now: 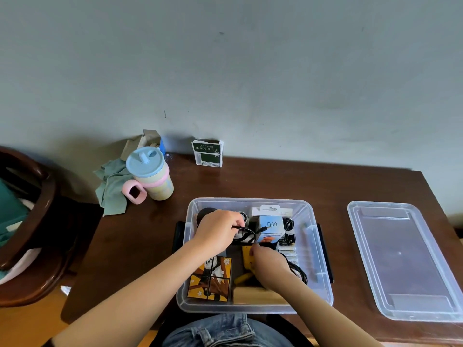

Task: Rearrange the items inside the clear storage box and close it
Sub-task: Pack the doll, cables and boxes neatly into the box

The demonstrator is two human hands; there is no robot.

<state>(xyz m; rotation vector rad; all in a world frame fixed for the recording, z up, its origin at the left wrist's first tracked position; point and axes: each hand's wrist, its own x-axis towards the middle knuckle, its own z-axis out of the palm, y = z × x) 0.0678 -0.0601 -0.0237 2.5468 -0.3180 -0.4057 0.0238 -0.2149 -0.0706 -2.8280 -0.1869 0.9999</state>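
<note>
Dark brown wooden desk point(275, 181) against a pale wall, and the clear plastic storage box point(318, 259) sits open at its near edge, its clear flat lid point(406, 261) lying apart to the right. Left hand point(218, 230) is in the box, fingers curled round a black looped cable point(246, 232) whose plug tip pokes toward a small light-blue carton point(271, 227). Right hand point(270, 265) pinches something at a yellow object point(246, 256), mostly hidden beneath it. Panda-print picture box point(213, 279) fills the near-left corner. Black bundles further back are hard to identify.
</note>
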